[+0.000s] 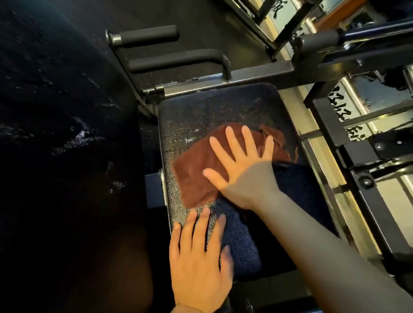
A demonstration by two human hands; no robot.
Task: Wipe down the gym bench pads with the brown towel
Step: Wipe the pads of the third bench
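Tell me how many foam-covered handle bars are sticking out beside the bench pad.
2. The upper handle bar lies farthest from the pad; the lower handle bar runs alongside it, nearer the pad's far edge. Others may be hidden behind the frame.

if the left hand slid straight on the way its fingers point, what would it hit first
Probably the near edge of the brown towel. The left hand lies flat on the bench pad, fingers pointing up the pad, and the towel's lower corner sits just beyond the fingertips. The right hand pressing the towel comes after.
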